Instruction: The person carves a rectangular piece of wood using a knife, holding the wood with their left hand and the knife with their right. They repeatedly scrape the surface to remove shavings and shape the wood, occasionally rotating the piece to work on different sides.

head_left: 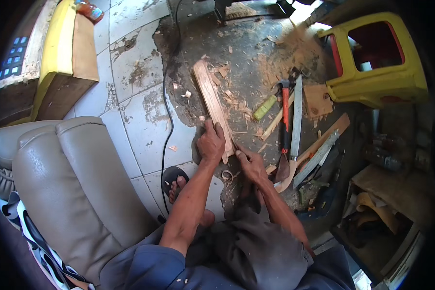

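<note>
A long, narrow piece of pale reddish wood [208, 89] lies slantwise on the floor in front of me, its near end between my hands. My left hand [211, 142] is closed on its left side near that end, fingers pointing away from me. Against the right edge of the same end, my right hand [252, 165] is pinched around something thin and dark, mostly hidden by the fingers. Wood shavings [232, 102] are scattered to the right of the wood.
At right lie a red-handled hammer [285, 108], a long saw [297, 116], a green-yellow object [265, 108] and a square wood block [318, 101]. A yellow frame [382, 84] stands far right. A black cable [166, 108] crosses the tiles; a padded seat [77, 179] is at left.
</note>
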The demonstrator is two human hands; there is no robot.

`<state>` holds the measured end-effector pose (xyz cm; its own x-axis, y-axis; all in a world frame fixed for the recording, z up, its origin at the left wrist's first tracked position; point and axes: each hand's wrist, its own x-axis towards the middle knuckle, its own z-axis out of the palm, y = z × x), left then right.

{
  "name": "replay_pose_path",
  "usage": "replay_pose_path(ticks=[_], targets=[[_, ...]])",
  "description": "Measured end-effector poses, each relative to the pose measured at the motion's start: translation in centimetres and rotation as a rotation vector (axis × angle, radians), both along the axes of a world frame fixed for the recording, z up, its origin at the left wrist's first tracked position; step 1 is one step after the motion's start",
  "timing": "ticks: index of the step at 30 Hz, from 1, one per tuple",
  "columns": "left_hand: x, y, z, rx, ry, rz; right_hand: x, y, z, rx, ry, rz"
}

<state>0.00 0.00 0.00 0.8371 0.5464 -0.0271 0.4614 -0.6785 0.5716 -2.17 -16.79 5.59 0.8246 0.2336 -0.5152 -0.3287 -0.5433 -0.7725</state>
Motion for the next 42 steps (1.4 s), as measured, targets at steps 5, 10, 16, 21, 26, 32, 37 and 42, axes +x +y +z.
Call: replay_pose_path(ticks=[5,10,16,21,26,32,37,42], targets=[[-0.5,1.6,0.8,0.062,0.058,-0.015,-2.8,1.2,3.1,-0.128,-0.177,0.051],[0.9,0.7,0.7,0.033,0.022,-0.029,-1.0,1.5,3.6,-0.215,-0.201,0.051],[0.7,0.9,0.3,0.020,0.010,-0.031,-0.8,1.9,3.2,-0.243,-0.196,0.089],[0.8,0.9,0.3,0.015,-0.017,-0.031,-0.7,2.1,2.9,-0.235,-0.226,0.086],[1.0,0.9,0.5,-0.009,-0.018,-0.036,-0.2,2.0,3.4,-0.239,-0.178,0.105],[0.9,0.5,0.8,-0.035,0.009,0.001,0.0,2.4,3.4,-0.274,-0.199,0.168],[0.4,0.2,1.0,0.033,0.026,-0.010,-0.6,2.7,1.9,-0.232,-0.181,0.109],[1.3,-0.4,0.4,-0.009,-0.003,-0.045,-0.1,-1.7,-2.4,0.060,-0.218,0.042]])
